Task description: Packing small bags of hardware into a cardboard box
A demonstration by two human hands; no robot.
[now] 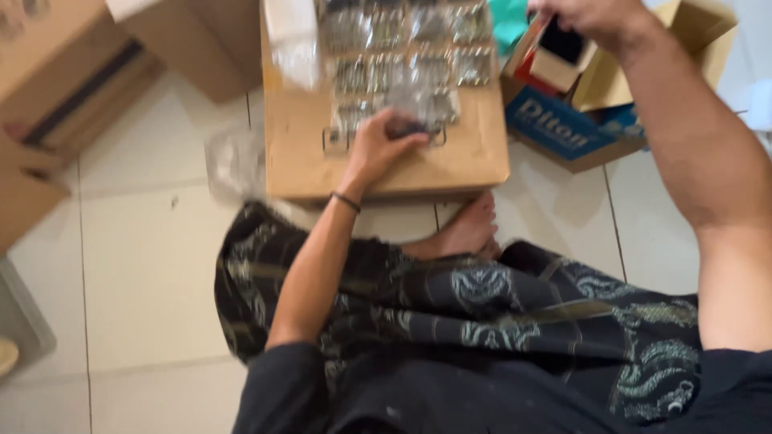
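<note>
Left hand: fingers closed on a small clear bag, on the flat cardboard box.
Right hand: top right, over the open box; grip unclear.
Around: more brown boxes, upper left.
Floor: white tiles.

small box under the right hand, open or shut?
Open. The small cardboard box shows raised flaps and a dark inside, with the right hand over it. The contents are too blurred to tell.
</note>
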